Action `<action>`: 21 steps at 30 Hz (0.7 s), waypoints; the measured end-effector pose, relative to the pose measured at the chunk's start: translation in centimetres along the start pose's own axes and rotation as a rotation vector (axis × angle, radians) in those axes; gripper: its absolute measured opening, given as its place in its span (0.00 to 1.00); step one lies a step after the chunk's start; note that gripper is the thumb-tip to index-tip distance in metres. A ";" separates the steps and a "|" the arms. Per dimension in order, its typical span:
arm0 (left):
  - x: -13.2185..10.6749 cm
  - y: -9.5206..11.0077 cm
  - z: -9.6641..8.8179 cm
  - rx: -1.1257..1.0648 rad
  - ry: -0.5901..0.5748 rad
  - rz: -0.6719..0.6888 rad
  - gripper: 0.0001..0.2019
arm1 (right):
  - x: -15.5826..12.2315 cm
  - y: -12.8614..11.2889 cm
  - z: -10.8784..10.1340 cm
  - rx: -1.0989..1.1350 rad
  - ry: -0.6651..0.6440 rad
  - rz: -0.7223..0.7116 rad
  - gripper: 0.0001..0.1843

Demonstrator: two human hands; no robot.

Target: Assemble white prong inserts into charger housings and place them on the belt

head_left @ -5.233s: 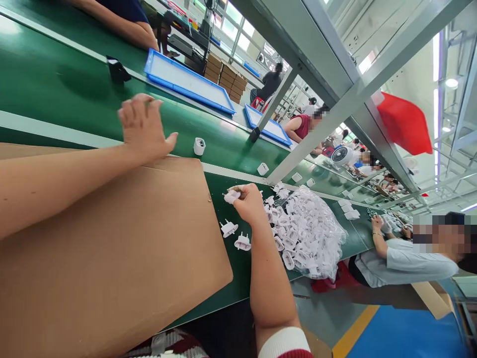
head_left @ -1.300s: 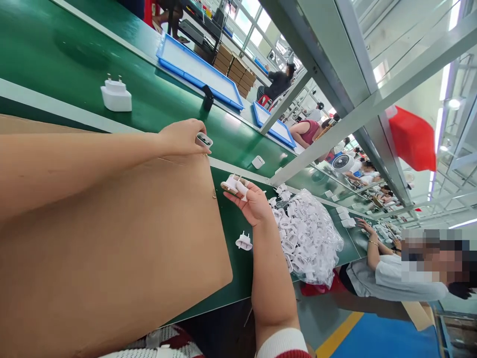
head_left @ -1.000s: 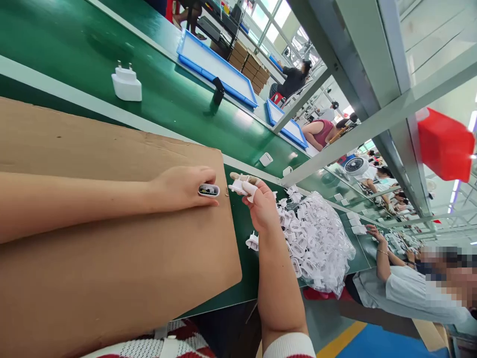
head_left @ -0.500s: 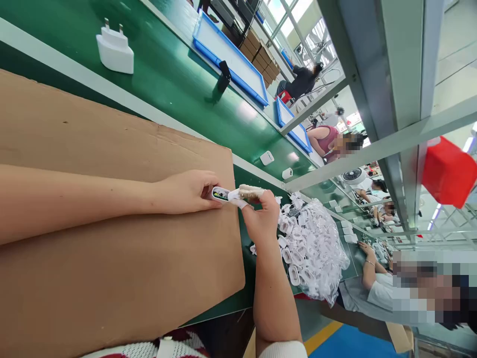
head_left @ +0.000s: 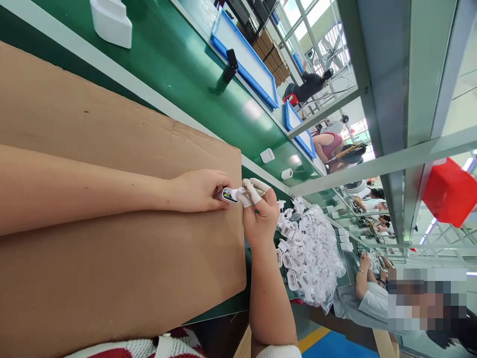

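Observation:
My left hand (head_left: 199, 190) rests on a brown cardboard sheet (head_left: 112, 258) and is closed round a white charger shell (head_left: 229, 195) whose open end shows dark parts inside. My right hand (head_left: 261, 214), with white finger cots on thumb and forefinger, pinches a small white plug cap against that open end. The two hands meet at the cardboard's far right edge. A clear bag of white plug caps (head_left: 309, 253) lies just right of my right hand.
A finished white charger (head_left: 110, 20) and two smaller white shells (head_left: 267, 155) sit on the green conveyor belt (head_left: 179, 59). Blue trays (head_left: 246, 54), a small black object (head_left: 231, 59) and metal frame posts lie beyond. Other people work along the line at right.
My left hand picked a shell off the belt and brought it down onto the cardboard. My right hand moved in with a plug cap and now presses it to the shell.

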State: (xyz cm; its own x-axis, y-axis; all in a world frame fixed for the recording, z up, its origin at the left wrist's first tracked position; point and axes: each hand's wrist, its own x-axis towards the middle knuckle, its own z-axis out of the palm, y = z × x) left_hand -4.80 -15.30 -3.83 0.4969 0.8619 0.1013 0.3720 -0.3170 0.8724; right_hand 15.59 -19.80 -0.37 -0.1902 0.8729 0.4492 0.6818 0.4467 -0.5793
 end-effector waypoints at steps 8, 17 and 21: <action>-0.7 0.3 0.0 -0.063 0.237 0.310 0.21 | -0.1 1.0 0.6 -0.034 0.165 -0.211 0.14; -1.0 0.9 0.4 -0.138 0.332 0.382 0.18 | -0.1 0.2 0.9 0.046 0.313 -0.146 0.17; -1.1 0.7 0.1 -0.120 0.248 0.352 0.21 | 0.3 -0.5 1.0 0.386 0.193 0.185 0.17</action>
State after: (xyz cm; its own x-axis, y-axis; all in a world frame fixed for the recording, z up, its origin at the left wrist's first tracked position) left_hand -4.96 -16.51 -3.36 0.3686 0.7832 0.5006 0.1130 -0.5723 0.8122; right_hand 14.43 -19.57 -0.63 0.0696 0.9088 0.4113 0.3720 0.3589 -0.8560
